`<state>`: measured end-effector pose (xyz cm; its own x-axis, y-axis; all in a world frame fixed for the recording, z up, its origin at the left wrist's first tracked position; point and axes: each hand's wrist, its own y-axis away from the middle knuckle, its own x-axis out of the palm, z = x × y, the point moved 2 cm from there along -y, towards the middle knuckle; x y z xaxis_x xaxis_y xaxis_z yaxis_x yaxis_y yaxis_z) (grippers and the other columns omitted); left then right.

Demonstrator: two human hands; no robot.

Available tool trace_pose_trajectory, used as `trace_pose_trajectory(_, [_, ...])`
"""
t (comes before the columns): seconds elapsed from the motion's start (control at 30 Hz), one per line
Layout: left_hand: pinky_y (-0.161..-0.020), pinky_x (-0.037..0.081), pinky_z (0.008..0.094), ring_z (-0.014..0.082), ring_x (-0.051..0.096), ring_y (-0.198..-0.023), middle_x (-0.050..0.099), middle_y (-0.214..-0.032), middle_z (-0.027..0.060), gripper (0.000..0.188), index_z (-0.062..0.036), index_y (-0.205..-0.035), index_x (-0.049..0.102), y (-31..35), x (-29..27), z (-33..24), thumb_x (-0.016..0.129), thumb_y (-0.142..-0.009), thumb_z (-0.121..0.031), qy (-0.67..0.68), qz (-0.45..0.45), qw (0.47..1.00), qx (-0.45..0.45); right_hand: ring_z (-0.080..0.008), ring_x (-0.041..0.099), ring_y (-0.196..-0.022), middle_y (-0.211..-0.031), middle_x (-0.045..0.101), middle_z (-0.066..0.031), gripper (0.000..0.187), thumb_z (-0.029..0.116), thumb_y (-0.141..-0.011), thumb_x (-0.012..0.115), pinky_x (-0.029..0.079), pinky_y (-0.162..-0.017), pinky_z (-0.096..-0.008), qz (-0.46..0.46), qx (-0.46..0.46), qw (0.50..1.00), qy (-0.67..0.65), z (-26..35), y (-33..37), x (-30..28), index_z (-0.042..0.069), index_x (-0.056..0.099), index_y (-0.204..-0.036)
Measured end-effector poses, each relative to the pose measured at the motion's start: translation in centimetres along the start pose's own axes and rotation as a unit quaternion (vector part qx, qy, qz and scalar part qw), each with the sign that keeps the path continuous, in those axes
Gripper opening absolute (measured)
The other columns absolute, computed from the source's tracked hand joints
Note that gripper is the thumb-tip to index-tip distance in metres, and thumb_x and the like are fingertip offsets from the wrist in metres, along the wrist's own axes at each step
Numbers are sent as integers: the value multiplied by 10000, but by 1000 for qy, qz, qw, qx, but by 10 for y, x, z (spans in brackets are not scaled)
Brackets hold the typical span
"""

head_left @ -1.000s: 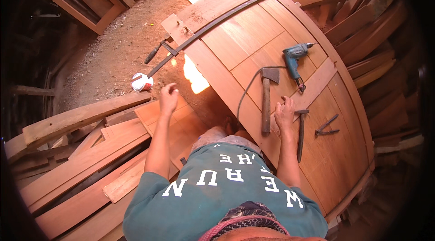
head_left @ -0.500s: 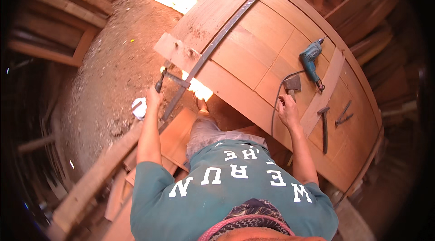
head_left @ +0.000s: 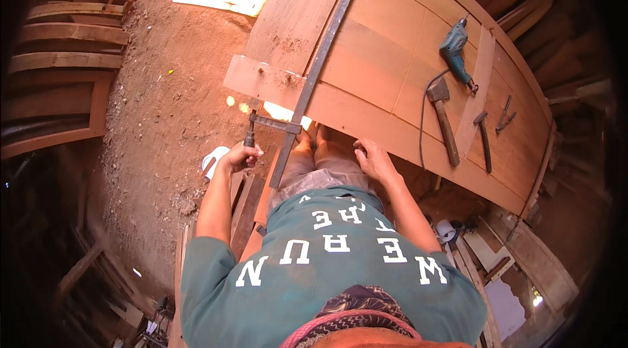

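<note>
A long dark metal bar clamp [head_left: 327, 53] lies across a wooden panel [head_left: 366, 53], its lower end sticking out past the near edge. My left hand [head_left: 241, 158] is closed around the lower end of the clamp's screw handle [head_left: 250, 137], left of the bar. A small wooden block [head_left: 265, 81] lies at the panel's left edge, by the clamp's jaw. My right hand [head_left: 378, 161] hovers by the near edge of the panel, its fingers curled in and nothing visible in them. To its right a hatchet [head_left: 445, 122] with a wooden handle rests on the panel.
On the panel lie a teal power drill [head_left: 456, 53] with its cord, a small hammer [head_left: 484, 142] and pliers [head_left: 505, 116]. Wooden frames [head_left: 65, 86] lean at the left. A white round object [head_left: 214, 159] sits on the dirt floor. Planks lie around my legs.
My right hand has moved left, away from the hatchet, to the panel's near edge. My left hand has shifted on the clamp handle. The whole view has turned slightly.
</note>
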<state>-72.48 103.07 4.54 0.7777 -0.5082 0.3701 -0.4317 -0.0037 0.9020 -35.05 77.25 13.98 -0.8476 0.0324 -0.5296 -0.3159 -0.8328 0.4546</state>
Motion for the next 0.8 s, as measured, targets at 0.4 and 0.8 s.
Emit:
trace_pose_trajectory(0.4, [-934, 558, 347, 184, 693, -1158, 719, -1286, 56, 636, -154, -1507, 521, 29, -31, -24, 705, -1011, -507, -8, 4, 998, 56, -332, 732, -1087, -1149, 742, -222, 386, 203, -1000, 671, 575, -940, -438, 189, -63, 967, -159, 159, -62, 117, -9, 614, -1318])
trace_pose_trajectory(0.8, [-707, 586, 352, 197, 728, -820, 769, -1030, 138, 538, -6, -1398, 625, -10, -310, -7, 798, -937, -225, -370, -250, 894, 39, -143, 728, -812, -944, 750, -99, 310, 208, -927, 777, 594, -688, -292, 15, 277, 754, -595, 155, -133, 299, 49, 637, -1153])
